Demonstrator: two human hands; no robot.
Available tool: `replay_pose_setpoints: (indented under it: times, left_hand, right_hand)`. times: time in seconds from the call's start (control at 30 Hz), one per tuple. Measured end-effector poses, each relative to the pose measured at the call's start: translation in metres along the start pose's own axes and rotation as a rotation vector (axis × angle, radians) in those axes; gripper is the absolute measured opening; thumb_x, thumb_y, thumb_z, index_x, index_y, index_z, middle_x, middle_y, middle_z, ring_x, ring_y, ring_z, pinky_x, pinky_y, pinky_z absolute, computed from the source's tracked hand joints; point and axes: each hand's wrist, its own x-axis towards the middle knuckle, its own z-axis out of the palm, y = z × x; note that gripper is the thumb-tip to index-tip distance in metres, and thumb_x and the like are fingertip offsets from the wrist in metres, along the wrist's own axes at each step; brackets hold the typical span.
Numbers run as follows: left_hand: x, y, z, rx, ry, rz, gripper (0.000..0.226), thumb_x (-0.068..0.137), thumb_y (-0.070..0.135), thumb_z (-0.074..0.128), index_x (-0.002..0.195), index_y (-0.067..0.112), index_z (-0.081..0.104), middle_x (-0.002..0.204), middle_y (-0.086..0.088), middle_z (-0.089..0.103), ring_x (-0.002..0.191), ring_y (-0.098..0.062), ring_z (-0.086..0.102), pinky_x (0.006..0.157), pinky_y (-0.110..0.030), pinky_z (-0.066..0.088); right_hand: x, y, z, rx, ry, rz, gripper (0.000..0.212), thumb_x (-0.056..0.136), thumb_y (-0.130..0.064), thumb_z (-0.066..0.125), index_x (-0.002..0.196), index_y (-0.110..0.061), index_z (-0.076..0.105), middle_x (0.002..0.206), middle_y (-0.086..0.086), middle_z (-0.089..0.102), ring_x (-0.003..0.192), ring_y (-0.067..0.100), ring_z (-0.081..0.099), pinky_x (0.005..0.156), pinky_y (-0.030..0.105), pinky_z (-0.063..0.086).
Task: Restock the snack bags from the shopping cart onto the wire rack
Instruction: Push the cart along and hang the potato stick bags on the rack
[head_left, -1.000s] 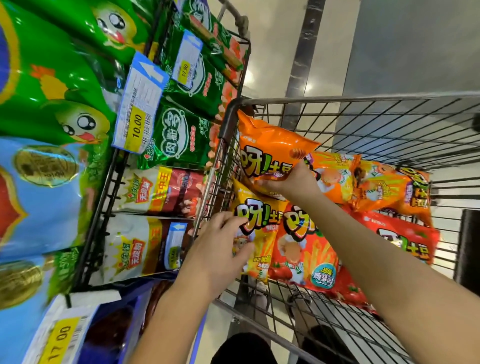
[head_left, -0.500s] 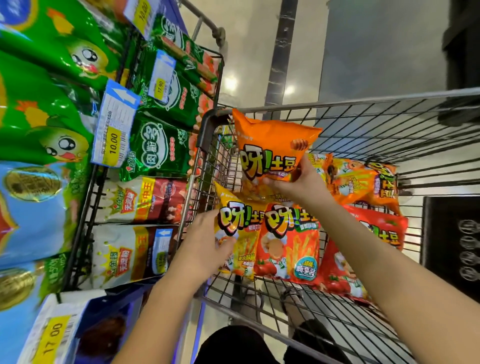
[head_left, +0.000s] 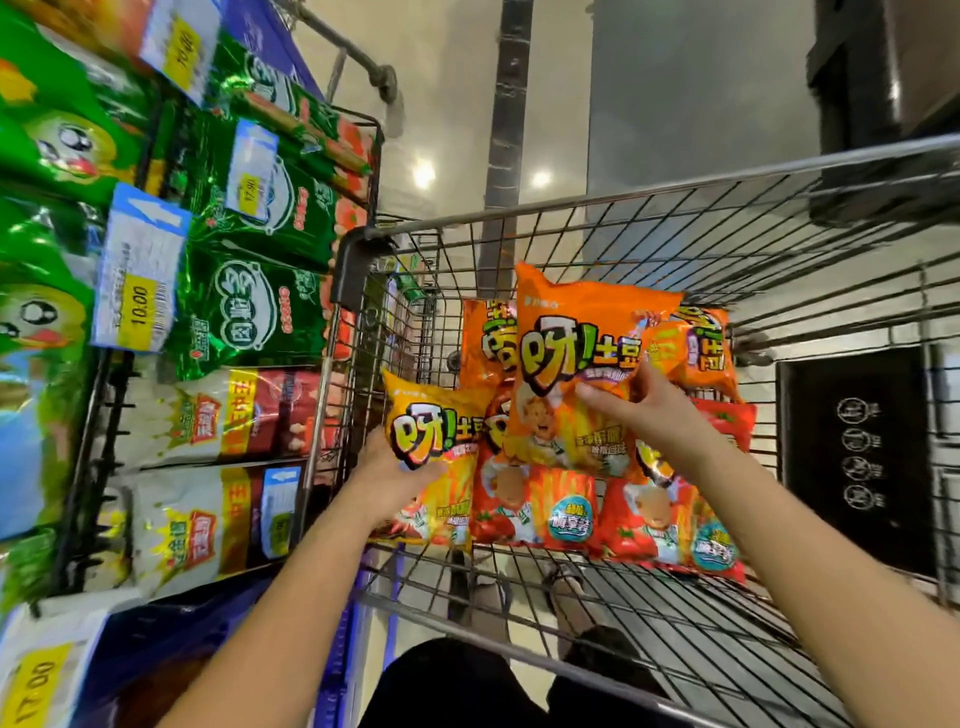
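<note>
Both arms reach into the shopping cart (head_left: 623, 203): my right hand (head_left: 641, 410) pinches an orange snack bag (head_left: 576, 358) upright above the red bags (head_left: 540, 512); my left hand (head_left: 389, 480) grips a yellow bag (head_left: 434, 434) beside the cart's wall.

There are three orange bags (head_left: 582, 364), one yellow bag (head_left: 431, 441), at least two red bags (head_left: 535, 509).

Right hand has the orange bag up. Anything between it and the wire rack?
Yes: the cart's left wire wall stands between the orange bag in the right hand and the wire rack. The left hand, gripping a yellow bag, sits low beside that wall. Lifting over the rim looks needed.
</note>
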Motion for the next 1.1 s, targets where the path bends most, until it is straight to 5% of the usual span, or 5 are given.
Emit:
replay_pose_setpoints:
  times: [0.27, 0.4, 0.77, 0.9, 1.1]
  left_hand:
    - [0.008, -0.005, 0.012, -0.031, 0.037, -0.098, 0.106, 0.071, 0.055, 0.089, 0.151, 0.010, 0.037, 0.142, -0.008, 0.058, 0.126, -0.028, 0.058, 0.101, -0.038, 0.049]
    - [0.023, -0.026, 0.013, -0.081, 0.095, -0.046, 0.128, 0.034, 0.084, 0.086, 0.139, 0.020, 0.053, 0.129, -0.001, 0.069, 0.116, -0.024, 0.067, 0.099, -0.045, 0.056]
    - [-0.068, 0.039, -0.011, -0.144, 0.109, 0.157, 0.061, 0.073, 0.040, 0.091, 0.120, 0.030, 0.054, 0.112, 0.008, 0.067, 0.111, -0.020, 0.064, 0.092, -0.034, 0.047]
    - [-0.104, 0.072, -0.028, -0.189, 0.114, 0.247, 0.093, 0.077, 0.048, 0.087, 0.151, 0.019, 0.039, 0.132, 0.006, 0.053, 0.132, -0.023, 0.051, 0.101, -0.036, 0.041]
    - [-0.150, 0.105, -0.060, -0.291, 0.066, 0.306, 0.120, 0.049, 0.081, 0.087, 0.150, 0.036, 0.043, 0.145, 0.009, 0.058, 0.131, -0.023, 0.056, 0.113, -0.050, 0.043]
  right_hand:
    - [-0.015, 0.026, 0.002, 0.081, -0.077, 0.097, 0.033, 0.087, -0.038, 0.077, 0.109, -0.036, 0.052, 0.121, -0.012, 0.065, 0.099, -0.001, 0.064, 0.083, 0.017, 0.050]
    - [-0.022, 0.033, 0.002, 0.154, -0.066, 0.118, 0.066, 0.075, -0.050, 0.085, 0.127, -0.027, 0.051, 0.125, -0.007, 0.067, 0.108, 0.008, 0.067, 0.097, 0.029, 0.051]
    - [-0.070, 0.000, -0.013, 0.215, -0.050, 0.035, 0.073, 0.074, -0.055, 0.087, 0.136, -0.032, 0.055, 0.125, -0.007, 0.072, 0.115, 0.016, 0.070, 0.107, 0.047, 0.050]
    - [-0.098, -0.022, -0.023, 0.230, -0.044, -0.001, 0.049, 0.084, -0.043, 0.080, 0.127, -0.037, 0.056, 0.120, -0.006, 0.074, 0.105, 0.010, 0.073, 0.092, 0.033, 0.055]
    - [-0.130, -0.030, -0.050, 0.332, 0.042, -0.007, 0.092, 0.067, -0.074, 0.083, 0.145, -0.050, 0.040, 0.148, -0.003, 0.057, 0.131, 0.029, 0.059, 0.111, 0.060, 0.043]
